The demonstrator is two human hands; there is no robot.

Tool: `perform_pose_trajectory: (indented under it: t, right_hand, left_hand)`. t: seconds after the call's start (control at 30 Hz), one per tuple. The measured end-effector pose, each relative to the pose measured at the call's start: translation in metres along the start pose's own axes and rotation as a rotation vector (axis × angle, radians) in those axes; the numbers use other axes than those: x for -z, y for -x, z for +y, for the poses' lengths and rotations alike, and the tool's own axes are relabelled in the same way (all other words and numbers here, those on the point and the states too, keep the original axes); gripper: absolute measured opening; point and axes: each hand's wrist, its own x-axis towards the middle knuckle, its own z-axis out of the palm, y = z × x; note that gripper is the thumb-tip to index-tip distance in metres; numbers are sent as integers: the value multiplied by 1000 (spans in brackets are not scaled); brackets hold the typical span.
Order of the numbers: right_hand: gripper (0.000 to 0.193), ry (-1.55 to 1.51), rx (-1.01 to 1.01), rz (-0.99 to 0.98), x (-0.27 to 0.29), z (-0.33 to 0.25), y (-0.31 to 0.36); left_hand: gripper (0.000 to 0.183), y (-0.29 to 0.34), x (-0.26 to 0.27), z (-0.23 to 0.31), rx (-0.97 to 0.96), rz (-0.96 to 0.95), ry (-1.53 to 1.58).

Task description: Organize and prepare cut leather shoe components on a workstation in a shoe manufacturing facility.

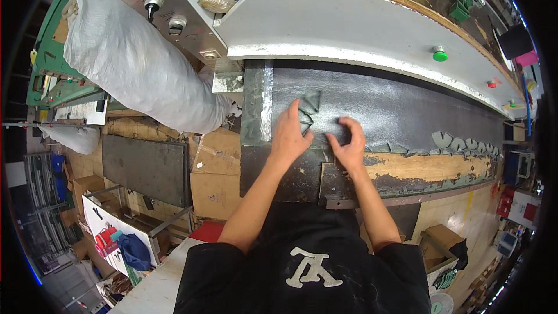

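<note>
My left hand [288, 135] is over the left part of a dark, shiny work surface [401, 104], fingers stretched out and thumb held apart. Right beside its fingers lie small dark green angular pieces [312, 102], some partly hidden by the hand; whether it touches them I cannot tell. My right hand [350, 144] hovers at the surface's near edge, thumb and forefinger curved apart with nothing between them. Farther right along that edge sits a row of several grey-green curved pieces [459, 142], overlapping one another.
A white machine beam [325, 20] with a green button [440, 53] spans the far side. At left stand a control panel [154, 11] with knobs and a large white sack [133, 58]. A worn wooden strip [430, 168] borders the near edge. Cardboard [216, 171] lies at lower left.
</note>
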Motion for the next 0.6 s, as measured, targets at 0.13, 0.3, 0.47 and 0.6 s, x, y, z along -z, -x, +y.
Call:
perform_pose_trajectory:
  t: [0.13,0.3,0.47,0.6]
  right_hand:
    - [60,115,171,-194,2,4,-26]
    - [62,138,74,-237,2,19,-18]
    - [64,204,167,-256,1,15,-11]
    - [64,214,176,-241,-2,11,-7]
  left_hand:
    - [76,-15,22,-24,-172,-238,-5]
    - [62,7,14,-49,-178,-121,15]
    - [54,36,-2,-58,-97,135,80]
    - [54,42,-8,-58,-78,216,105]
